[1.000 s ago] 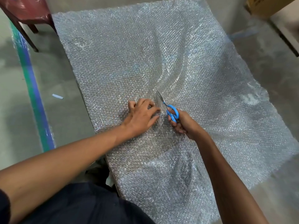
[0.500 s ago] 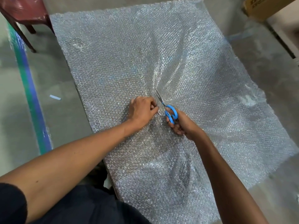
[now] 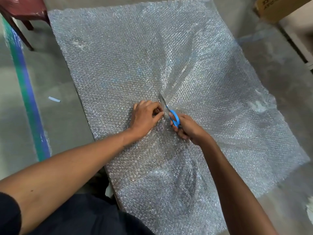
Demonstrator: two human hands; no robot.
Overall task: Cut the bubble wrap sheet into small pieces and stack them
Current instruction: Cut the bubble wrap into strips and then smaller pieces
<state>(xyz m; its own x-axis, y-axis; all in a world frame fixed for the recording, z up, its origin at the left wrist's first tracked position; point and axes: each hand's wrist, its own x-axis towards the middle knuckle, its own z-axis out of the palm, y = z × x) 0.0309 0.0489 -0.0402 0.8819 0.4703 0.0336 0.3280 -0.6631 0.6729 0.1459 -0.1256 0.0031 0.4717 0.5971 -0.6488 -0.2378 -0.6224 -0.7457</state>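
Observation:
A large clear bubble wrap sheet [image 3: 118, 65] lies spread over a table and hangs past its edges. Creases fan out from its middle. My right hand [image 3: 188, 129] grips blue-handled scissors [image 3: 174, 118], whose blades point up and away into the sheet. Just left of the blades, my left hand [image 3: 145, 116] pinches the bubble wrap with curled fingers and holds it down.
A dark red chair [image 3: 22, 9] stands at the far left. A green and blue stripe [image 3: 28, 92] runs along the grey floor on the left, with a small white scrap [image 3: 54, 99] beside it. A cardboard box [image 3: 277, 5] sits at the top right.
My left hand went from lying flat on the sheet to curling its fingers and pinching the wrap beside the blades. The scissors edged slightly forward.

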